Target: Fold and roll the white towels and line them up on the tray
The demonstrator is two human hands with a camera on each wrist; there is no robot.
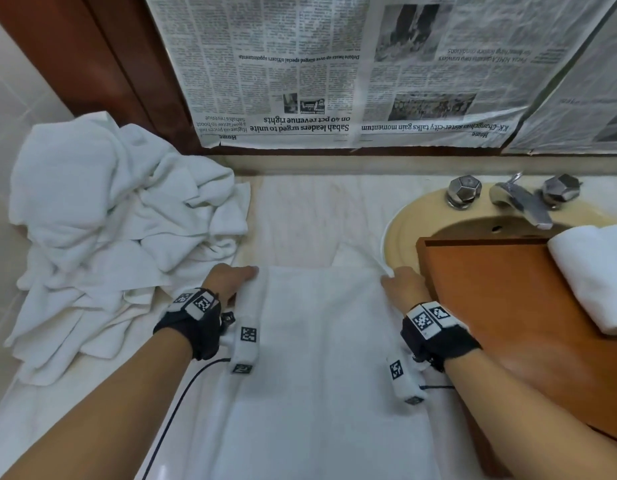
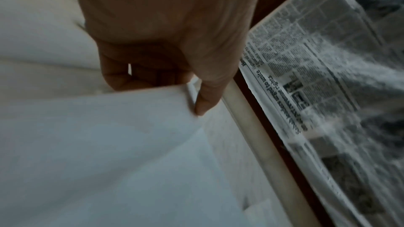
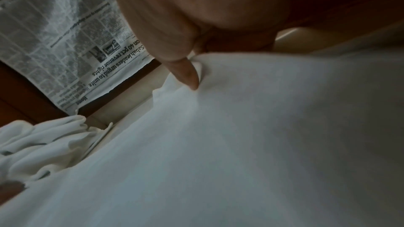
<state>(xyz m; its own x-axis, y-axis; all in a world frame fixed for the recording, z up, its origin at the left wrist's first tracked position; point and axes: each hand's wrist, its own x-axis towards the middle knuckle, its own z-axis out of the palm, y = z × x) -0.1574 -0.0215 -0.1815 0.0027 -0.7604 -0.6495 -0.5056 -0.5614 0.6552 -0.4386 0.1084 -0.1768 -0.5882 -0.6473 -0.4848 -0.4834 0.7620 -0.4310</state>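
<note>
A white towel [image 1: 320,341] lies spread flat on the counter in front of me. My left hand [image 1: 232,280] pinches its far left corner; in the left wrist view the thumb and curled fingers of that hand [image 2: 174,82] hold the towel edge [image 2: 109,135]. My right hand [image 1: 402,284] pinches the far right corner, and the right wrist view shows its thumb [image 3: 186,73] pressed into the bunched cloth [image 3: 240,127]. One rolled white towel [image 1: 591,275] lies on the wooden tray [image 1: 490,299] at the right.
A heap of unfolded white towels [image 1: 116,230] sits at the left of the counter. The tray rests over a beige sink [image 1: 404,223] with chrome taps [image 1: 518,199]. Newspaper [image 1: 334,71] covers the wall behind. A black cable [image 1: 182,400] runs from my left wrist.
</note>
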